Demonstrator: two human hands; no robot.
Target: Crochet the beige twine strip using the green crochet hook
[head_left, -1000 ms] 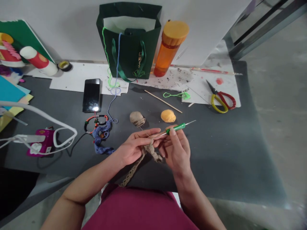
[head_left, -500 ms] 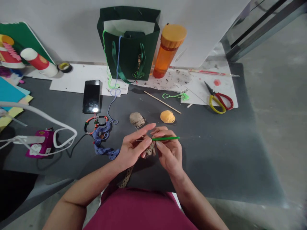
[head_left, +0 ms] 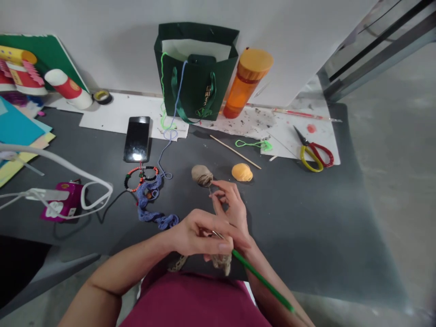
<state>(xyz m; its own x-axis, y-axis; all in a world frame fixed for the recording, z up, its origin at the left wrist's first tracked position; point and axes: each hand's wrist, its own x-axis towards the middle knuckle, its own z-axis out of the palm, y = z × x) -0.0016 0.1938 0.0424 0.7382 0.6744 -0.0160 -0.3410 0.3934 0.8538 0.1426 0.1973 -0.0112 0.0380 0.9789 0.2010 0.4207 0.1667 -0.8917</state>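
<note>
My left hand [head_left: 202, 231] is closed around a crochet hook [head_left: 262, 279] with a green handle, which slants down to the right across my right forearm. Beige crochet work [head_left: 222, 263] hangs beneath the same hand, partly hidden by the fingers. Just beyond it, my right hand [head_left: 233, 209] has its fingers pinched at the thin beige yarn [head_left: 210, 190] beside a beige yarn ball [head_left: 200, 175]. To the right of that ball sits a yellow yarn ball [head_left: 242, 172], touched by neither hand.
Blue crochet work [head_left: 148, 213] and beaded bracelets [head_left: 132, 179] lie left, below a phone [head_left: 137, 139]. A green paper bag [head_left: 194, 81] and an orange bottle [head_left: 240, 93] stand behind. Scissors [head_left: 313, 152] rest at right, a wooden stick [head_left: 235, 151] in the middle.
My right hand has left the hook and moved up to the yarn by the beige ball. My left hand has come nearer my body, keeping the hook, which now tilts downward right.
</note>
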